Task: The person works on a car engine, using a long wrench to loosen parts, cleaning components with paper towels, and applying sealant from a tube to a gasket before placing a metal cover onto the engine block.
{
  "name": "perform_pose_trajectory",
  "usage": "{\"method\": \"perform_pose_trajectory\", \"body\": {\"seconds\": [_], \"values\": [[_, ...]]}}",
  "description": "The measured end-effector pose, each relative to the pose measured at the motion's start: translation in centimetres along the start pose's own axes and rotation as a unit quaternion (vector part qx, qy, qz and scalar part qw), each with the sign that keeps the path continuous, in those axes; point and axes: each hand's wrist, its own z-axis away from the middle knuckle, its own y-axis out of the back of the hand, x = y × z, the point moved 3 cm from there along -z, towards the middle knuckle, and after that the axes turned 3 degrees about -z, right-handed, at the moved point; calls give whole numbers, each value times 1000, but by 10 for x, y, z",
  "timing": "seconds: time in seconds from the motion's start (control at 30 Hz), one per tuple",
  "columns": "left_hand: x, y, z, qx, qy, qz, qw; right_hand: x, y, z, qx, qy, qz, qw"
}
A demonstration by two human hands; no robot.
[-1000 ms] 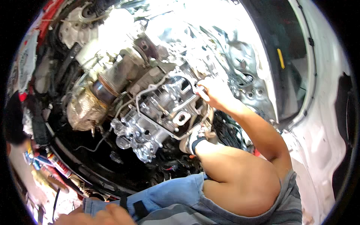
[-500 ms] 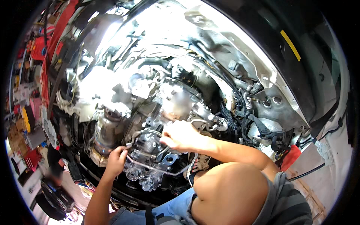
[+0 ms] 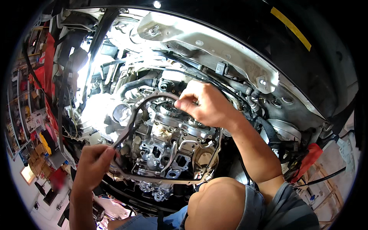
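A thin dark rubber gasket (image 3: 161, 178), shaped as a wide irregular loop, hangs above the open engine (image 3: 155, 149). My left hand (image 3: 92, 165) pinches its left side between thumb and fingers. At the far side, my right hand (image 3: 207, 103) is closed on the upper stretch of the loop; the fingertips are partly hidden. Through the loop show bare metal engine faces with ports and bolt holes. A round metal gear (image 3: 168, 110) sits below the gasket's far edge, left of my right hand.
A ribbed black hose (image 3: 137, 86) and wiring run behind the engine. The silver strut tower panel (image 3: 214, 46) and dark fender with yellow tape (image 3: 291, 28) lie at upper right. My bare knee (image 3: 216, 207) rests at the near edge. Cluttered shelves (image 3: 28, 103) stand left.
My hands have moved apart, the left outward and the right toward the far side. The gasket loop now spreads wider and nearer to me. The view has also shifted.
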Motion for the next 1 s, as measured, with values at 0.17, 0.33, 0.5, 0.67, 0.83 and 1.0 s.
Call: {"method": "perform_pose_trajectory", "body": {"seconds": [0.17,0.33,0.5,0.67,0.83,1.0], "values": [[33,-27,-67,-112,109,124,980,56,9,9,40,-124,-14,991],[28,-45,-108,-171,160,155,960,103,-5,11,-33,-187,5,982],[29,-59,-131,-152,181,92,967,142,-20,13,-58,-149,-38,986],[12,-72,-160,-35,135,-108,984,176,-32,7,-141,-227,-27,963],[3,-78,-184,-73,124,-61,988,207,-40,18,-66,-201,-50,976],[-5,-81,-185,1,148,-71,986,210,-40,17,-122,-221,-77,965]]}}
